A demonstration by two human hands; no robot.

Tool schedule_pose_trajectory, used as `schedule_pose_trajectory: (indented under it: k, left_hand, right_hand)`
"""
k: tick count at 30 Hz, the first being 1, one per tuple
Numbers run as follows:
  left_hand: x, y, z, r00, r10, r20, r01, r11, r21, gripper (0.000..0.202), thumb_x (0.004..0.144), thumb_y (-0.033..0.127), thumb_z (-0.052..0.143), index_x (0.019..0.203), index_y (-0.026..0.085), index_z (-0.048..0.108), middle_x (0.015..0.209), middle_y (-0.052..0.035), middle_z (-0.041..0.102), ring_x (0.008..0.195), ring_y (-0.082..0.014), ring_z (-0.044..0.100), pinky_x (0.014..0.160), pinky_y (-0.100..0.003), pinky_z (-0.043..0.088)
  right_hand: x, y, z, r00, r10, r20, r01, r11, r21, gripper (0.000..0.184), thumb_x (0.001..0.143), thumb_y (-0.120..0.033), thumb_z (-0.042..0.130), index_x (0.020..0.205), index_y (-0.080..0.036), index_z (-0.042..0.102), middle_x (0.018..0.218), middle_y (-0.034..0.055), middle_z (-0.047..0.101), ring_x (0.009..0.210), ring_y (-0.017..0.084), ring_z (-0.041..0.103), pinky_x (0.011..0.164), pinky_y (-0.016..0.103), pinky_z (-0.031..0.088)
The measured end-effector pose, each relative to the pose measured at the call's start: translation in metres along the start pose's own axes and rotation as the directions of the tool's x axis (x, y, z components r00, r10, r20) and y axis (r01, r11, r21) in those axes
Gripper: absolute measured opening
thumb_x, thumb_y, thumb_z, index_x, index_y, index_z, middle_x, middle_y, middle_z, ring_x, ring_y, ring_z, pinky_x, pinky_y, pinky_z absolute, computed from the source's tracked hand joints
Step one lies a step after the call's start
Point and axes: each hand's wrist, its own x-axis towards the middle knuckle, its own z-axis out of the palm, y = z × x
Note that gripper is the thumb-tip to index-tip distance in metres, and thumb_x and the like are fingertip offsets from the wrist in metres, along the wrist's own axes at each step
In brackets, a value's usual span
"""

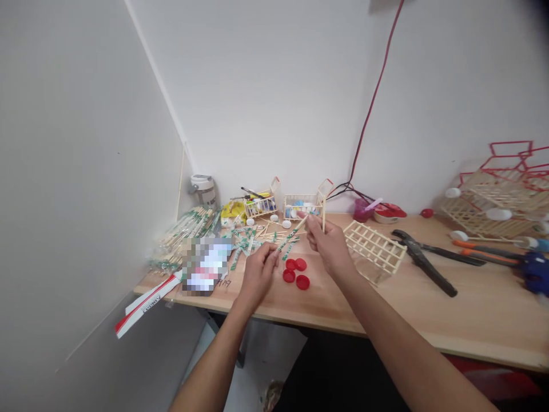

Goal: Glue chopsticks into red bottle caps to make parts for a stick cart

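Head view, left hand: at centre, fingers [271,260] closed around the lower end of a wrapped stick [293,233]; left hand [259,271].
Right hand: right of centre, right hand [329,243] pinching the upper end; the two-ended hold apparently steadies it.
Bare stick: upright at the right hand, bare stick [323,213], seemingly tucked in the grip.
Red caps: below centre, red caps [302,282] grouped, presumably for easy reach.
Wooden frame: right of the right hand, wooden frame [377,247] apart from the pliers [424,264].
Stick pile: left of centre, stick pile [184,226] beside the phone [208,266].

Pixelated screen [208,266]: unreadable
Upright stick [323,213]: lower end hidden by right hand [329,241]
Stick carts [510,197]: blurred, cut off at right
Forearms [221,349]: cut off below
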Motion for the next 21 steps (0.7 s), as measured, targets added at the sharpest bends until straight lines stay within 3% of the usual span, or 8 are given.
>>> schedule_pose_trajectory:
  k: [6,14,18,21]
  left_hand:
    - [0.0,0.0,-0.005,1.0,0.018,-0.001,-0.018,0.996,-0.083,0.022,0.093,0.027,0.047,0.074,0.017,0.051,0.064,0.0034,0.048,0.062,-0.0107,0.046,0.062,-0.023,0.033]
    - [-0.002,-0.005,-0.007,1.0,-0.017,0.013,0.019,0.975,-0.22,0.025,0.093,0.032,0.048,0.072,0.017,0.05,0.063,0.0035,0.048,0.058,-0.0096,0.044,0.06,-0.023,0.034]
    - [0.0,-0.007,-0.005,0.999,-0.027,0.038,0.036,0.962,-0.27,0.025,0.093,0.035,0.049,0.074,0.017,0.05,0.064,0.0037,0.048,0.058,-0.0095,0.044,0.06,-0.022,0.034]
    - [0.001,-0.004,-0.005,0.999,-0.031,0.03,0.038,0.966,-0.257,0.022,0.092,0.033,0.049,0.077,0.017,0.052,0.065,0.0034,0.05,0.061,-0.0099,0.047,0.062,-0.022,0.036]
  right_hand:
    - [0.001,0.018,0.019,1.0,-0.003,0.028,0.0,0.994,0.11,0.044,0.08,-0.059,0.059,0.084,-0.016,0.067,0.056,-0.0065,0.033,0.048,0.007,0.026,0.043,0.022,0.02]
    - [-0.024,0.039,0.046,0.996,0.022,0.084,-0.025,0.999,0.035,0.043,0.078,-0.058,0.059,0.074,-0.016,0.066,0.055,-0.0041,0.043,0.048,0.009,0.033,0.045,0.024,0.027]
    - [-0.028,0.033,0.04,0.99,0.03,0.137,-0.028,0.999,-0.017,0.039,0.077,-0.055,0.063,0.072,-0.016,0.066,0.053,-0.0045,0.042,0.049,0.009,0.034,0.046,0.024,0.027]
    - [-0.022,0.022,0.022,0.993,0.025,0.114,-0.023,1.0,-0.018,0.039,0.078,-0.054,0.062,0.084,-0.017,0.068,0.054,-0.0058,0.039,0.048,0.008,0.031,0.044,0.023,0.023]
